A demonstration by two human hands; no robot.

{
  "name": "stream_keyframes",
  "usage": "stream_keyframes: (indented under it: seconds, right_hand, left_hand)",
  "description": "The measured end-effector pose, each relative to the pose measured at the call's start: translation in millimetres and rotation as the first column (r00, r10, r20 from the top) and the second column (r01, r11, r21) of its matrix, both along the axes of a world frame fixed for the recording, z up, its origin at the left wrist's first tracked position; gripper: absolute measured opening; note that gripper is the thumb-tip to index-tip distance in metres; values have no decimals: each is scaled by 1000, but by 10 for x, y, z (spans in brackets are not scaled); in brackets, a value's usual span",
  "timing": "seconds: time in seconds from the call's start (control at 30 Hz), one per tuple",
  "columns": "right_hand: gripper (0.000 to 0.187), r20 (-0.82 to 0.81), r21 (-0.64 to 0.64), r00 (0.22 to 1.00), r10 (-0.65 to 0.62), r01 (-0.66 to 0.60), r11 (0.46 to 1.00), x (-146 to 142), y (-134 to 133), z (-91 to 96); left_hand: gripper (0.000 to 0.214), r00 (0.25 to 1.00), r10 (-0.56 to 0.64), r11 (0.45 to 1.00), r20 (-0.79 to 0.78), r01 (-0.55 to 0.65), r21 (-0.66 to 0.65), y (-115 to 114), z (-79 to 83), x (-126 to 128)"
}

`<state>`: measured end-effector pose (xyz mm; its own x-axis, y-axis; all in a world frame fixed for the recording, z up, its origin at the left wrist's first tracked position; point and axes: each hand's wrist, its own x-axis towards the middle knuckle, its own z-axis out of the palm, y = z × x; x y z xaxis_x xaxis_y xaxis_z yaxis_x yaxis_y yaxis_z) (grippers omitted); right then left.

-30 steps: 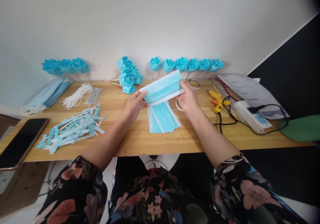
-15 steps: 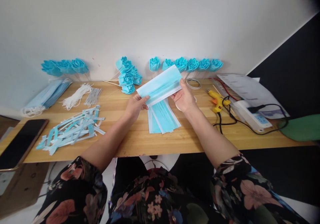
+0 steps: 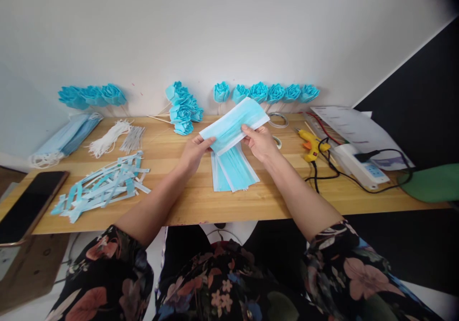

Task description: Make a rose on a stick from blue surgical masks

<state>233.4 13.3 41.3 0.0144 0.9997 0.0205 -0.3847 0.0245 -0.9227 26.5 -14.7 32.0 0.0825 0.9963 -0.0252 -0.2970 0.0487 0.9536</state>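
Both hands hold one light-blue pleated mask sheet [image 3: 234, 121] above the wooden table [image 3: 251, 199]. My left hand [image 3: 195, 151] pinches its lower left corner. My right hand [image 3: 258, 143] grips its lower edge near the middle, fingers curled over the sheet. The sheet tilts up toward the right. Below it a small pile of trimmed blue mask sheets [image 3: 233, 169] lies flat on the table.
Blue fabric roses [image 3: 272, 93] on sticks line the wall, with more [image 3: 182, 108] in a heap and at left [image 3: 91, 95]. Cut strips [image 3: 103, 184], white ear loops [image 3: 107, 139], whole masks [image 3: 66, 137], a phone [image 3: 30, 206], a yellow glue gun [image 3: 313, 144], a power strip [image 3: 362, 168] and tape rolls [image 3: 278, 119] lie around.
My right hand slid left along the sheet's lower edge, from the right end toward the middle. The sheet tilted slightly; a tape roll beside my right hand came into view.
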Motion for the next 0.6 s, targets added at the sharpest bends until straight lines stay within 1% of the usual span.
stream_keyframes:
  seconds: [0.1, 0.2, 0.37, 0.47, 0.53, 0.6]
  right_hand:
    - [51, 4, 2, 1000, 9, -9, 1000, 1, -13, 15]
    - [51, 25, -6, 999, 26, -26, 1000, -15, -39, 33]
    - [50, 92, -43, 991, 96, -92, 995, -62, -105, 47]
    - [49, 149, -29, 980, 131, -128, 991, -89, -145, 37]
    - [46, 193, -10, 971, 144, -145, 989, -105, -165, 30]
    - [43, 248, 16, 958, 144, -152, 988, -118, -180, 29]
  left_hand:
    - [48, 997, 20, 1000, 70, -21, 20, 28, 33, -27]
    - [50, 997, -39, 999, 64, 38, 19, 32, 98, -69]
    - [58, 986, -160, 986, -43, 158, -48, -29, 145, -93]
    - [63, 957, -251, 966, -142, 239, -100, -78, 136, -74]
    - [62, 938, -275, 960, -212, 258, -106, -101, 124, -62]
    - [57, 931, -264, 964, -251, 248, -96, -110, 106, -55]
